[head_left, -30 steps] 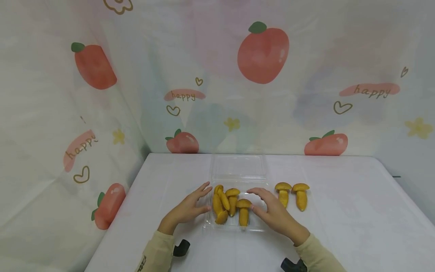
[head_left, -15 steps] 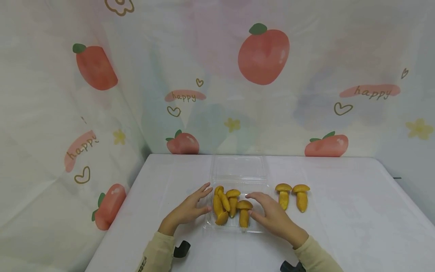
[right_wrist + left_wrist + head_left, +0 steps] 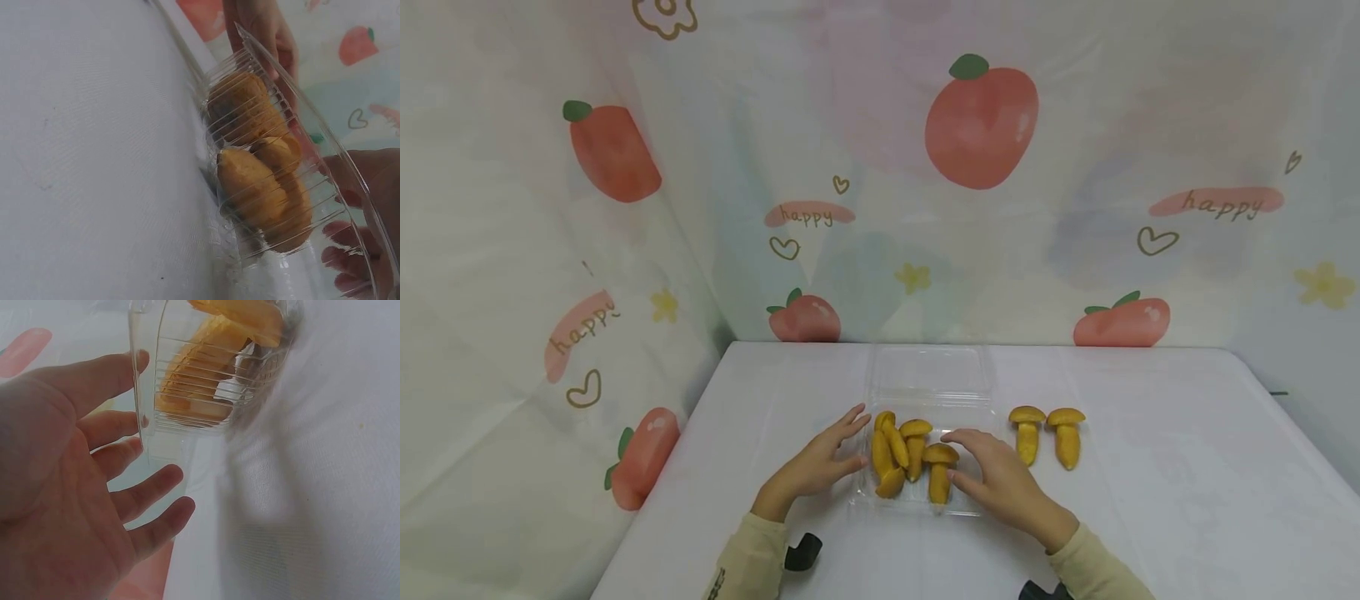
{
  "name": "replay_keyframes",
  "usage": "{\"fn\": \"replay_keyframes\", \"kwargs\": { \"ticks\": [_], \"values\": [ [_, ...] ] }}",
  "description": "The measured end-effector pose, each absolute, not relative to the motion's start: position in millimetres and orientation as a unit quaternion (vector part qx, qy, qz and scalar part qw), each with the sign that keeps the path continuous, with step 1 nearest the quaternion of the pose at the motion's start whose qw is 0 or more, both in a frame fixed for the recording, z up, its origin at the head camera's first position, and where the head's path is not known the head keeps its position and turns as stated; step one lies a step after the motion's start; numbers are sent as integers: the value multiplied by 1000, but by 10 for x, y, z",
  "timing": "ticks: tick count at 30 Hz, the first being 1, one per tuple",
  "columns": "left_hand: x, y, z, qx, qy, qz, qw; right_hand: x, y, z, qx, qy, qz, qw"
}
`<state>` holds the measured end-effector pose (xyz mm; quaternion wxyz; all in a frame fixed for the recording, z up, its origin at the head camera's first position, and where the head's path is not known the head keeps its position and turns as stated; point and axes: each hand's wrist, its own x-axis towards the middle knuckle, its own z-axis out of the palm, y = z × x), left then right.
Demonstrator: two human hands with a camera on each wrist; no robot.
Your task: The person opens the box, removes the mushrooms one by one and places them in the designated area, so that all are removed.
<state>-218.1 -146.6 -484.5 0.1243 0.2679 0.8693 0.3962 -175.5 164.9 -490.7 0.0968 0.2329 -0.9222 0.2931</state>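
Note:
A clear plastic clamshell box (image 3: 966, 498) lies with its lid folded back, holding several yellow-brown mushrooms. One mushroom (image 3: 939, 472) is at the front right of the group in the box. My left hand (image 3: 811, 464) is at the box's left side, fingers spread; in the left wrist view its fingertips reach the clear rim (image 3: 139, 394). Over the box's right side is my right hand (image 3: 1003, 479), thumb and fingers apart, the thumb close to the front-right mushroom; whether it touches is unclear. Through the clear wall, mushrooms (image 3: 253, 187) show in the right wrist view.
Two more mushrooms, one (image 3: 1027, 433) beside another (image 3: 1065, 437), lie on the white table (image 3: 1165, 467) right of the box. The transparent lid (image 3: 931, 372) rests toward the back edge. A printed fabric backdrop (image 3: 880, 150) rises behind the table.
My right hand has shifted slightly left and toward the front of the box. The left hand and the mushrooms stay nearly in place.

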Motion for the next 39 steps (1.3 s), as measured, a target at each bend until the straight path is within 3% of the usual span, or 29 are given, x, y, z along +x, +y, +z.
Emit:
{"fn": "replay_keyframes", "kwargs": {
  "ticks": [12,26,39],
  "values": [
    [-2169,-1455,-4825,265,869,399,125,-1744,1639,-4900,248,-932,251,78],
    [-2187,-1458,-4850,266,868,400,125,-1738,1641,-4796,259,-945,201,3],
    [-2177,-1445,-4830,264,872,393,124,-1756,1663,-4830,277,-943,182,25]
  ]
}}
